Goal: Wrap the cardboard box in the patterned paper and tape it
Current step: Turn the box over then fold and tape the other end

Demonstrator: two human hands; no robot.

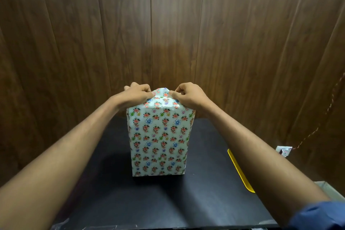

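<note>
Floral paper [160, 142], white w/ small red, blue & green flowers, covers the whole box [158, 155], which stands upright on its short end at the centre of a black table [186, 201]; no bare cardboard shows from the head cam. The near face is smooth & flat down to the table. At the top end, abt 12 o'clock from the box's middle, the paper is gathered into a narrowing flap w/ glossy creases. Left hand [137, 94] sits at abt 11 o'clock of the box top, fingers curled, pinching the left edge of that flap btw thumb & fingertips. Right hand [186, 95] mirrors it at abt 1 o'clock, fingers curled, pinching the right edge of the flap. The two hands are near each other w/ a short span of patterned flap btw them, both touching the paper. Both forearms reach in from the lower corners, bare; a blue sleeve [317, 216] shows at the right arm near 5 o'clock of the frame. A yellow flat object [239, 172] lies on the table at abt 4 o'clock from the box, partly hidden by the right forearm; can't tell what it is. Dark wood panelling [168, 24] fills the background. A small white wall fitting [283, 151] w/ a thin cord sits at 3 o'clock, beyond the table edge
</note>
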